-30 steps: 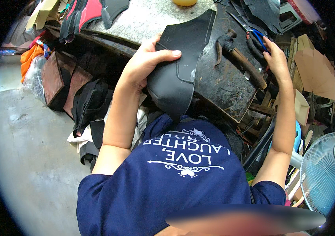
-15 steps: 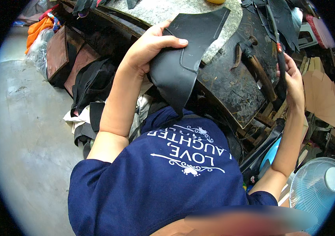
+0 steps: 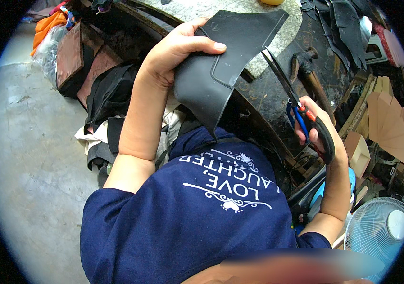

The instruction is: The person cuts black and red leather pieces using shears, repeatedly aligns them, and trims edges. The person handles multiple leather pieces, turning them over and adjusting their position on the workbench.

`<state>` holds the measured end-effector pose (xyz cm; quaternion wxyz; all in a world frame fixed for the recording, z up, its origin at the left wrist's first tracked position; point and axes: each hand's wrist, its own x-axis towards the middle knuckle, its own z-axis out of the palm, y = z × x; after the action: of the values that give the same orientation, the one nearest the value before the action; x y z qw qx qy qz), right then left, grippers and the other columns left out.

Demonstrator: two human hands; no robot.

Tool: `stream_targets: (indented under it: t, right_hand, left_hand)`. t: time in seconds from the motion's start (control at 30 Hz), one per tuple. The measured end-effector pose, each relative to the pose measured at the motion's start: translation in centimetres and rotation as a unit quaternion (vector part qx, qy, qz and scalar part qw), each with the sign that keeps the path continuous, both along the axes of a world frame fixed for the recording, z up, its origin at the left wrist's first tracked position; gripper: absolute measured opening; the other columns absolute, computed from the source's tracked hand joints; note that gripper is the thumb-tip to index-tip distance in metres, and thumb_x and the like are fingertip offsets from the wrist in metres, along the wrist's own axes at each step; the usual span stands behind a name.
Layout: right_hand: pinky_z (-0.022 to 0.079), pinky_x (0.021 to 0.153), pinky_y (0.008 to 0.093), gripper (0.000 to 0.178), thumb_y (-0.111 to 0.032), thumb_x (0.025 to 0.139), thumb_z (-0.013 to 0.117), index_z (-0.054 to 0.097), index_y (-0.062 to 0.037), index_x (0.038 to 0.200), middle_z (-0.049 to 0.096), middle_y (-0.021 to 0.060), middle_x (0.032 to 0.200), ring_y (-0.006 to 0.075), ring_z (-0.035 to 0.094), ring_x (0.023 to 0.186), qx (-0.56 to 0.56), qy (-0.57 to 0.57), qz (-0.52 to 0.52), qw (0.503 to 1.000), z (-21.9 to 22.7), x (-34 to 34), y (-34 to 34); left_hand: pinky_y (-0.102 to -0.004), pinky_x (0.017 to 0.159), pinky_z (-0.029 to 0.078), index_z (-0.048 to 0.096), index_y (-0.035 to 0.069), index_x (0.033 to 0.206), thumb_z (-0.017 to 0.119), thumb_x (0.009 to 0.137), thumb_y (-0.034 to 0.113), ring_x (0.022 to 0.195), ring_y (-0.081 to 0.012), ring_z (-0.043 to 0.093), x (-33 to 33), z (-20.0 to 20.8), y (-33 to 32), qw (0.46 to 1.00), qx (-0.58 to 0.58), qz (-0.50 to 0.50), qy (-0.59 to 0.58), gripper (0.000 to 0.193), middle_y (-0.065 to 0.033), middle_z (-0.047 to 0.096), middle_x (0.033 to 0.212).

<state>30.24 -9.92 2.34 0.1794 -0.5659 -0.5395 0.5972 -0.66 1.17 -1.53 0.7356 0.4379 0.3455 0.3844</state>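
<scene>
While an orange cloth [image 3: 48, 29] and a clear plastic bag [image 3: 51, 53] sit at the upper left of the frame, brown boards [image 3: 71, 56] lean just to their right, with black cloth [image 3: 111, 94] beside those. Nearer the upper centre, the left hand [image 3: 176, 54] grips a curved black sheet [image 3: 244, 40], its thumb pressed on the face and the other fingers mostly hidden behind. The sheet hangs tilted at the upper centre, narrowing to a point above the navy shirt [image 3: 187, 232]. Right of it, scissors [image 3: 299, 105] point up and left, blades slightly parted, tips by the sheet's right edge; whether they touch, I cannot tell. A hammer [image 3: 313, 85] lies on the dark table beyond. The right hand [image 3: 331, 124], right of centre, is wrapped around the scissors' handles. Farther right are brown cardboard [image 3: 387, 118] and, at the lower right, a pale blue fan [image 3: 377, 232].
</scene>
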Motion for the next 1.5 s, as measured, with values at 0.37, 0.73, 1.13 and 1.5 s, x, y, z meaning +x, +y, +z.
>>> stream_targets:
  t: [0.37, 0.73, 1.13, 1.5]
  right_hand:
    - [0.031, 0.038, 0.0152, 0.091, -0.075, 0.05, 0.076, 0.051, -0.005, 0.101, 0.046, -0.007, 0.06, 0.0004, 0.043, 0.045, 0.014, 0.031, -0.029, 0.999, -0.1, 0.6, 0.0]
    - [0.033, 0.036, 0.0147, 0.09, -0.075, 0.051, 0.076, 0.052, -0.0038, 0.1, 0.047, -0.0072, 0.058, 0.0006, 0.045, 0.043, -0.016, 0.054, -0.035, 0.998, 0.2, 0.7, -0.2]
    - [0.036, 0.039, 0.0206, 0.088, -0.075, 0.073, 0.061, 0.048, 0.0009, 0.115, 0.051, 0.0009, 0.058, 0.0086, 0.047, 0.041, 0.02, 0.083, -0.047, 0.995, -0.9, 0.7, 0.1]
    - [0.039, 0.049, 0.0223, 0.087, -0.079, 0.072, 0.057, 0.047, -0.0027, 0.112, 0.051, 0.0006, 0.062, 0.0082, 0.045, 0.052, 0.084, 0.092, -0.044, 0.991, -0.8, 0.5, -0.1]
  left_hand:
    - [-0.0252, 0.06, 0.057, 0.052, -0.007, 0.123, 0.073, 0.071, 0.005, 0.067, -0.0157, 0.068, -0.3, -0.4, 0.4, 1.0, 0.02, -0.01, -0.011, 0.057, -0.0138, 0.067, 0.088]
    - [-0.0253, 0.061, 0.058, 0.051, -0.007, 0.124, 0.073, 0.071, 0.006, 0.067, -0.0158, 0.068, -0.5, 0.3, 0.0, 1.0, 0.006, -0.008, 0.001, 0.059, -0.0143, 0.067, 0.088]
    - [-0.0251, 0.067, 0.056, 0.046, -0.004, 0.131, 0.071, 0.071, 0.0, 0.072, -0.0144, 0.066, -0.6, 0.1, -0.5, 0.997, -0.044, -0.019, -0.062, 0.066, -0.0116, 0.066, 0.094]
    - [-0.0265, 0.068, 0.056, 0.044, -0.006, 0.132, 0.072, 0.072, 0.003, 0.074, -0.0158, 0.067, 0.0, 0.0, -0.3, 0.999, -0.034, 0.017, -0.036, 0.067, -0.0128, 0.066, 0.096]
